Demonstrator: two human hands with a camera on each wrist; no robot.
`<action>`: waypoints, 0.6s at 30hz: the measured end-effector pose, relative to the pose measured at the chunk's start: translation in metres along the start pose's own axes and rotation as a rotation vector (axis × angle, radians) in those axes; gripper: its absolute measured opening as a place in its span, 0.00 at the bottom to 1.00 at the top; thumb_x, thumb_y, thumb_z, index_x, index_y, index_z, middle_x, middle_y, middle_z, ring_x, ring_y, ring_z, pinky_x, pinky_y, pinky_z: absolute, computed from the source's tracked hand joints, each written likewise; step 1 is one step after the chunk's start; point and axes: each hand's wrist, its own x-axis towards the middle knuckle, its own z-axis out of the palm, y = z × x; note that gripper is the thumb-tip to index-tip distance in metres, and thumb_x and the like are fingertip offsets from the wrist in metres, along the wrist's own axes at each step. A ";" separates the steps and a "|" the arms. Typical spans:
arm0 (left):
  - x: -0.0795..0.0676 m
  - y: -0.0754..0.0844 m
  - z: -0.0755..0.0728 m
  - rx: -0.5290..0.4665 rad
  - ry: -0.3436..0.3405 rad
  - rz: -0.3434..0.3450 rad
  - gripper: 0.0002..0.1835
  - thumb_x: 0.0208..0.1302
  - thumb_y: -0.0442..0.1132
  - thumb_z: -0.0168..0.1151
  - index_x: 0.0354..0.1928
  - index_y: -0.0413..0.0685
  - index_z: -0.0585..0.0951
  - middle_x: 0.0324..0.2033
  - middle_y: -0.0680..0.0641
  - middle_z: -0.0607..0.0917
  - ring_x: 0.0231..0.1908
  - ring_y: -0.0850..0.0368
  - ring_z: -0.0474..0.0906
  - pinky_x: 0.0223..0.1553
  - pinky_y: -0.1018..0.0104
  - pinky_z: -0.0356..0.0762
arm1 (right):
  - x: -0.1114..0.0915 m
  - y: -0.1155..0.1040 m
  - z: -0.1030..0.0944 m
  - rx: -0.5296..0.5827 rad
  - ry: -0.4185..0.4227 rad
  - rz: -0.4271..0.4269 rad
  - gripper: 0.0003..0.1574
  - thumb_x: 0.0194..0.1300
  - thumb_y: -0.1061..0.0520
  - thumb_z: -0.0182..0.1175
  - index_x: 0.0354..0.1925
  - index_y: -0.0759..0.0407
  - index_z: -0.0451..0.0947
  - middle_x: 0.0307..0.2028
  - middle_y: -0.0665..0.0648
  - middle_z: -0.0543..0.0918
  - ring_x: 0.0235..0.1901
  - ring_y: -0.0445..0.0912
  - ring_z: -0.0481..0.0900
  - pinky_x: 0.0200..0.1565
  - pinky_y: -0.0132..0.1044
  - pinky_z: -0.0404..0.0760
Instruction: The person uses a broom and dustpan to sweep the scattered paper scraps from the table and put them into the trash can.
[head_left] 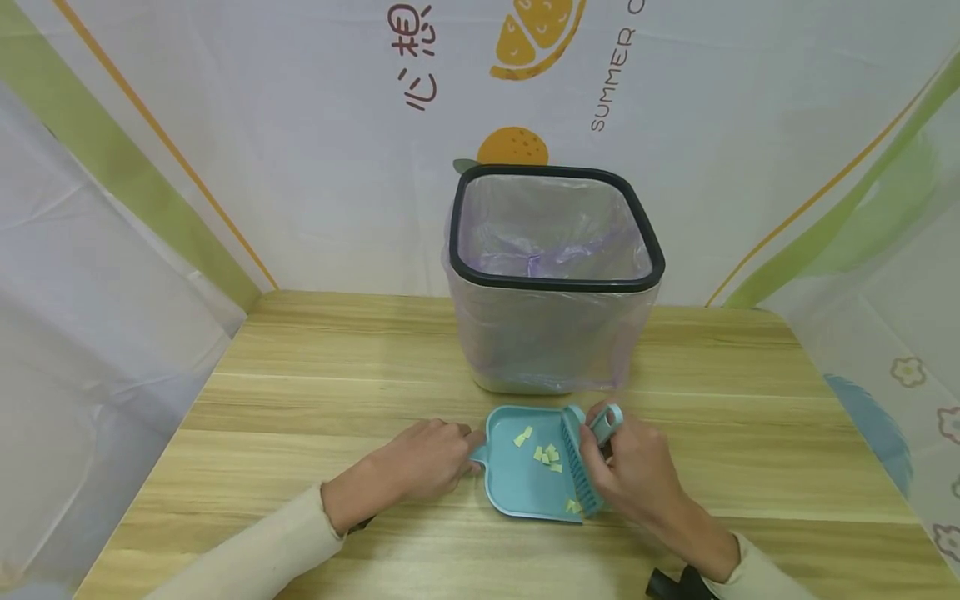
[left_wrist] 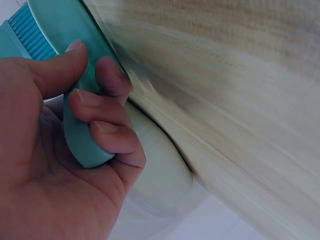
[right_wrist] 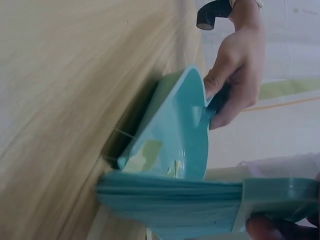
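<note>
A teal dustpan (head_left: pixel 525 492) sits on the wooden table with several small pale yellow-green paper scraps (head_left: pixel 547 455) in it. My left hand (head_left: pixel 431 460) grips its short handle, fingers curled round it in the left wrist view. On the right, my right hand (head_left: pixel 637 467) holds a teal hand brush (head_left: pixel 579 467) by its handle. The bristles (right_wrist: pixel 170 200) stand along the dustpan's open right edge. A few scraps (head_left: pixel 573 506) lie at that edge near the bristle ends. In the right wrist view one scrap (right_wrist: pixel 145 156) shows just inside the lip.
Behind the dustpan stands a bin (head_left: pixel 551 333) with a black rim and a thin purplish liner. White printed cloth (head_left: pixel 337 167) hangs at the back and sides of the wooden table (head_left: pixel 322 367). A black wrist-camera mount (head_left: pixel 678 583) shows under the right sleeve.
</note>
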 end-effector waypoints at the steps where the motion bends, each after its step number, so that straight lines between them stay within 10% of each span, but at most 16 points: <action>1: 0.000 0.000 0.000 0.000 0.001 0.000 0.12 0.79 0.43 0.68 0.49 0.40 0.82 0.33 0.47 0.85 0.34 0.54 0.85 0.35 0.58 0.84 | 0.001 -0.001 0.002 0.006 0.004 0.000 0.02 0.64 0.62 0.62 0.36 0.58 0.77 0.25 0.47 0.79 0.21 0.34 0.76 0.21 0.28 0.74; 18: -0.001 -0.001 0.002 0.006 0.010 0.006 0.13 0.80 0.44 0.68 0.49 0.40 0.83 0.34 0.46 0.86 0.35 0.53 0.86 0.35 0.58 0.85 | 0.009 0.004 -0.006 0.108 0.027 0.108 0.05 0.65 0.68 0.63 0.38 0.61 0.79 0.27 0.48 0.83 0.22 0.33 0.80 0.22 0.28 0.79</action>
